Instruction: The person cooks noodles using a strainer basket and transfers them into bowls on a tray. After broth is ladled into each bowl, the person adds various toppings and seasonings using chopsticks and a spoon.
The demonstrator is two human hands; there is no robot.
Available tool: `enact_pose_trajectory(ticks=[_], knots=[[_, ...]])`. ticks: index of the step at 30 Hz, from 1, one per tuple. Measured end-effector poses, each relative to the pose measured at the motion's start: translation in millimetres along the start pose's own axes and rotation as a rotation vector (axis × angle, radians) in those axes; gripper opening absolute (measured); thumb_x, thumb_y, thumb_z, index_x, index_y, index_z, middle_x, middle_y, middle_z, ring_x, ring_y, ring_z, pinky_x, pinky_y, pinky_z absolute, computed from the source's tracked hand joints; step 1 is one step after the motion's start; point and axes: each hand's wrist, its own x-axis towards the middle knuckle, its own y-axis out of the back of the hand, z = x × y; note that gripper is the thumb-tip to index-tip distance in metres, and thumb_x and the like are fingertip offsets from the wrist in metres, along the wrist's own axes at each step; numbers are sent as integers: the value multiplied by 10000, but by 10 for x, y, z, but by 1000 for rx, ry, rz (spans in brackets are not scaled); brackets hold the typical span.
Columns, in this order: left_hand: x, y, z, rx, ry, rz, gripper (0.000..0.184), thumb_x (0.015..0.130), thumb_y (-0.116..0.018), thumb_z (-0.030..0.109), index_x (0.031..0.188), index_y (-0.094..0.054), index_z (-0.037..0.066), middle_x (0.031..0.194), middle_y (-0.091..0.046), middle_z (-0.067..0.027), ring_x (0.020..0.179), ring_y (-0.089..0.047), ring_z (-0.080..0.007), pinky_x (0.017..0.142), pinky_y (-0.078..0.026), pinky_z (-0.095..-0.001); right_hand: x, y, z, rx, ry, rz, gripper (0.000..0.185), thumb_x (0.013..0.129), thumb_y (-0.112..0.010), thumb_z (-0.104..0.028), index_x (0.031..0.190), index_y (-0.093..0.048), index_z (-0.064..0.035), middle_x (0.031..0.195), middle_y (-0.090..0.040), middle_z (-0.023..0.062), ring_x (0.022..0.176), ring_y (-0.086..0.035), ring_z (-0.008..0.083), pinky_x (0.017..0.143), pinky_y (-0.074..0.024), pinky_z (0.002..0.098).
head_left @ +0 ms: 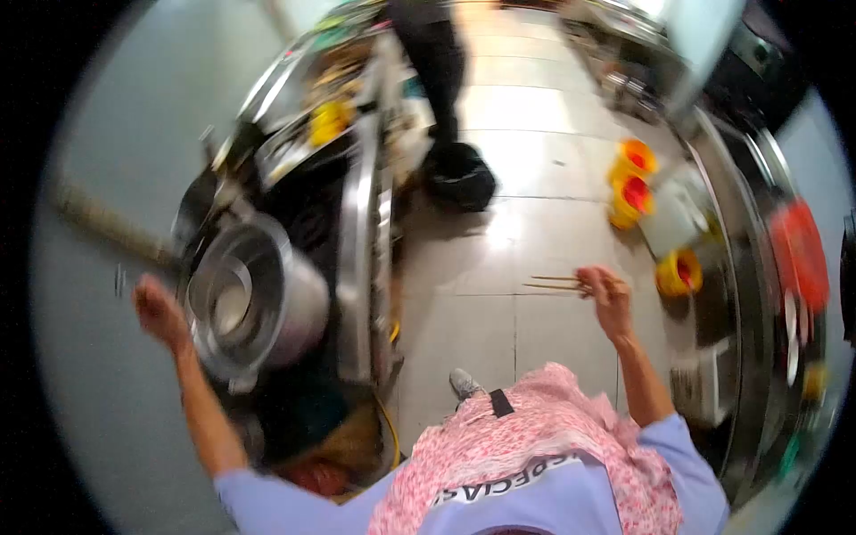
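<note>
A pair of thin chopsticks points leftward from my right hand, which is closed on them above the tiled floor. My left hand is at the far left, near the rim of a large pot. Motion smears its fingers, so I cannot make out whether they hold anything. Inside the pot sits a smaller round container with something pale in it.
A metal counter runs along the left, with a yellow container on it. Yellow tubs and a white jug stand on the floor at right. A black bag lies near another person's legs.
</note>
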Motion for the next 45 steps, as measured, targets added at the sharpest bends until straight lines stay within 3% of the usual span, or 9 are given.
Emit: enact_pose_trajectory(ticks=[4, 6, 9, 19, 22, 24, 31, 38, 45], knots=[[32, -101, 77, -192, 179, -97, 353, 910, -527, 311, 1080, -529, 2, 838, -609, -46, 745, -540, -137, 710, -450, -281, -206, 189, 67, 78, 41, 55, 216, 907, -520, -200, 886, -642, -23, 726, -626, 64, 595, -552, 98, 546, -454, 248], [439, -240, 128, 386, -297, -182, 392, 911, -512, 334, 1170, -507, 40, 906, -656, -120, 773, -633, -218, 646, -491, -333, -278, 637, 23, -96, 239, 112, 204, 893, -549, -204, 886, -638, -21, 733, -604, 57, 619, -555, 100, 546, -452, 250], [657, -530, 1230, 631, -62, -368, 382, 889, -510, 415, 1069, -553, 80, 844, -665, -116, 721, -653, -259, 599, -511, -366, -687, 1333, 193, -50, 105, 195, 201, 891, -551, -211, 888, -639, -30, 739, -601, 60, 636, -561, 110, 552, -456, 256], [1047, -2567, 4601, -495, -313, -63, 330, 902, -493, 243, 1122, -539, 2, 1016, -564, -129, 877, -541, -239, 783, -438, -331, -2433, 4092, 957, 128, -189, 958, 276, 905, -521, -285, 888, -642, -37, 778, -635, 16, 650, -586, 66, 518, -481, 209], [418, -3478, 6406, -691, -289, -189, 313, 866, -524, 159, 1147, -502, 24, 890, -496, -32, 692, -463, -149, 618, -413, -281, -2883, 4743, 1050, 170, -116, 1117, 268, 912, -512, -273, 904, -636, -35, 779, -626, 12, 680, -587, 70, 515, -485, 195], [-220, -3300, 8158, -1680, -67, -402, 311, 862, -521, 112, 1164, -523, 38, 792, -496, 15, 588, -403, -65, 488, -353, -226, -3134, 5080, 1067, 159, -78, 1240, 289, 923, -490, -284, 930, -627, -29, 759, -614, 22, 668, -579, 71, 523, -491, 203], [-1169, -2266, 12287, -2001, 239, -770, 168, 869, -585, 201, 748, -553, 88, 661, -492, 40, 591, -440, -61, 533, -380, -227, -3757, 6431, 1165, 45, 122, 1542, 354, 940, -442, -314, 936, -609, -1, 854, -623, 68, 718, -615, 143, 611, -525, 275], [-2009, -1789, 14550, -2163, -462, -611, 211, 793, -619, 158, 731, -463, 30, 585, -449, -80, 563, -418, -152, 533, -395, -300, -3351, 7922, 641, -117, 476, 1569, 389, 953, -392, -335, 1025, -576, 0, 970, -611, 115, 801, -627, 186, 719, -533, 300], [-2754, -1633, 15619, -2023, -987, -794, 193, 775, -676, 136, 803, -509, 44, 628, -528, -66, 580, -511, -128, 547, -441, -264, -2625, 9319, 1691, -84, 248, 1354, 322, 922, -481, -312, 1040, -604, -39, 838, -621, 43, 754, -614, 108, 620, -538, 246]])
